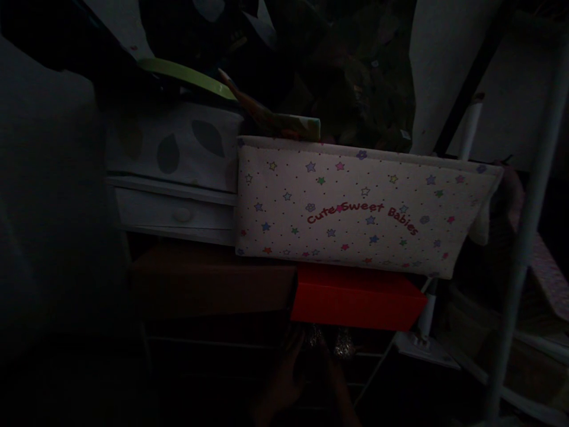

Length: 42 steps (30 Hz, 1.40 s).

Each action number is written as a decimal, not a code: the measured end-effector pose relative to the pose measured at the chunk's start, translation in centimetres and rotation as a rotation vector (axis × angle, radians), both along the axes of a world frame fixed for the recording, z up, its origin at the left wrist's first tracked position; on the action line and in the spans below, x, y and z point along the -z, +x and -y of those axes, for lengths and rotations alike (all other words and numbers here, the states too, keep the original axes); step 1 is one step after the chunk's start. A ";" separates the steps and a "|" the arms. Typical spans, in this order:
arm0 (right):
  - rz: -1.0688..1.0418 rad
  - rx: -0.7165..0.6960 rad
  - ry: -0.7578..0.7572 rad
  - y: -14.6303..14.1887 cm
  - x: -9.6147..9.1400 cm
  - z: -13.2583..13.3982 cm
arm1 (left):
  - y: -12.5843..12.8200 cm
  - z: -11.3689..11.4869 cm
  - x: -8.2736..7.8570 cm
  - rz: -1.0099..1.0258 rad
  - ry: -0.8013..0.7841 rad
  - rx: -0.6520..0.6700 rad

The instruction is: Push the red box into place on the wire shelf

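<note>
In the dark lower middle, my left hand (287, 379) reaches forward under a red box (355, 299), its fingertips beside a glittery silvery thing (315, 335). My right hand (336, 376) is close by on the right, between that piece and a second glittery silvery thing (344, 344). The two pieces look like a pair, but their kind is hard to make out. Shadow hides most of the fingers, so their grip does not show. Thin pale rods of a rack (213, 342) run behind the hands.
Above the red box sits a white fabric bin with stars (368, 207), reading "Cute Sweet Babies". To its left are a white drawer (178, 210) and a brown box (213, 281). A pale upright pole (522, 237) stands at right. Dark bags (347, 71) are heaped on top.
</note>
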State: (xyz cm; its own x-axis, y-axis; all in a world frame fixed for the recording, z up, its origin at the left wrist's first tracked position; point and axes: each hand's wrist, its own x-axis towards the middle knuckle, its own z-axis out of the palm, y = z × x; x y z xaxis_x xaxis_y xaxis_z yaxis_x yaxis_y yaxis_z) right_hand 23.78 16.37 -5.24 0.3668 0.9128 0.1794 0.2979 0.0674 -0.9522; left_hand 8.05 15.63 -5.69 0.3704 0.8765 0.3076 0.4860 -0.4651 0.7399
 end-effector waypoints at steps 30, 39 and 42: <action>0.129 0.011 0.257 -3.9 -2.0 -1.4 | -0.3 1.3 -2.4 0.387 -0.348 0.074; 0.211 -0.043 0.220 -3.5 -2.1 -1.3 | 0.2 1.6 -2.6 0.405 -0.383 0.085; 0.207 -0.036 0.239 -3.4 -2.0 -1.4 | 0.4 1.6 -2.1 0.421 -0.366 0.089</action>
State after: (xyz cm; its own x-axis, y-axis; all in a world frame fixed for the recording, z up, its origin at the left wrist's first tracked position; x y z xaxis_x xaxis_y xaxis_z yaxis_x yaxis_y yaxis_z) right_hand 20.34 17.74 -3.25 0.2679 0.8476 0.4580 0.4774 0.2962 -0.8273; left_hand 8.46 14.07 -3.58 0.3591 0.9247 0.1265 0.0844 -0.1672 0.9823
